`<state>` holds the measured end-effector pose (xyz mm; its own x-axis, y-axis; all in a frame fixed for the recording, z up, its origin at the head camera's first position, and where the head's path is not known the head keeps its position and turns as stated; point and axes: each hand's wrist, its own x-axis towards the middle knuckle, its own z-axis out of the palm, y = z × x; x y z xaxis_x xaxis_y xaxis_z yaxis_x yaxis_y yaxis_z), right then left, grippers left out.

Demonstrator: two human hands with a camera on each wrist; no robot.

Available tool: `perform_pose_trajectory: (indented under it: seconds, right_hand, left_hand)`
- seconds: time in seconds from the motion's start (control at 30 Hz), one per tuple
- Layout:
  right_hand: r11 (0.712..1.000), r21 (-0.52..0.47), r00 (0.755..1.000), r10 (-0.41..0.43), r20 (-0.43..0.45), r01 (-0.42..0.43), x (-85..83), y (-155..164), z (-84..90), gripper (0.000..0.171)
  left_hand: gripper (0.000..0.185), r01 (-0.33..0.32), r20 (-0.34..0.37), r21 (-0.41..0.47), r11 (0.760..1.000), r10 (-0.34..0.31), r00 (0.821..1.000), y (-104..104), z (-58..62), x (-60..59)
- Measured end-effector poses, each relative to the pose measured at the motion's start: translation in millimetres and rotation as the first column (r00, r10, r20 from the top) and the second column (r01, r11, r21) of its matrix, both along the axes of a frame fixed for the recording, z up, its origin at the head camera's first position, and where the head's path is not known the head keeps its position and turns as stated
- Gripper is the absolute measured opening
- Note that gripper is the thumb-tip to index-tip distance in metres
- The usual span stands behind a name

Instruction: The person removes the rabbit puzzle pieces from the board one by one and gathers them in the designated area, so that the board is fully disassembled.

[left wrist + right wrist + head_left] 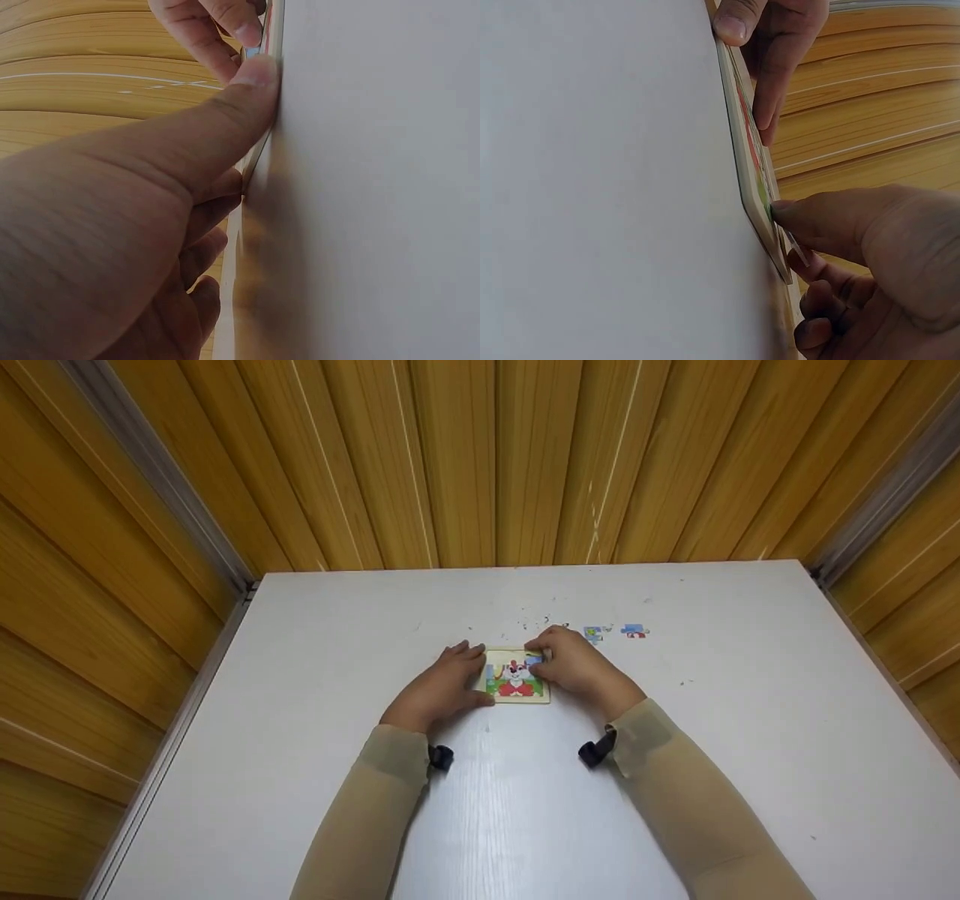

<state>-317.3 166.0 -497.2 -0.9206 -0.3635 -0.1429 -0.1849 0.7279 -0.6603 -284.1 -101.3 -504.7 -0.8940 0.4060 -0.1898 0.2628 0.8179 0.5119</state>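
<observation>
At the right hand (571, 664), we find the grip closed in a pinch on a thin jigsaw piece (799, 251), at the upper right of the jigsaw tray (517, 700). Whether that piece touches the tray's floor, we cannot tell. The left hand (450, 679) grips the tray's left side, thumb near the lower corner. Within the rim, a cartoon animal picture (515, 681) fills the lower part. We judge jamming the chief risk, should the piece go down misaligned; forcing it could lift its neighbours. A slack left hold would let the tray slide on the bench (225, 780). Just beyond the right hand lies a green-and-blue loose piece (592, 634), which a stray knuckle could knock; a blue-and-red loose piece (635, 631) lies farther right.
</observation>
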Motion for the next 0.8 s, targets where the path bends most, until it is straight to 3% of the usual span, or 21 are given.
perform_pose_trajectory:
  seconds: [0.33, 0.8]
  right_hand:
    - [0.998, -0.062, 1.0, -0.01, 0.013, 0.011, -5.9, 14.6, 9.0, 0.046]
    - [0.999, -0.004, 0.996, -0.035, -0.087, 0.034, -8.8, 93.0, 23.1, 0.046]
  left_hand:
    - [0.09, -0.006, 0.009, 0.001, 1.0, 0.006, 1.0, 0.0, 1.6, 0.4]
    - [0.088, 0.004, -0.005, 0.028, 1.0, -0.004, 1.0, -2.6, 0.8, -1.2]
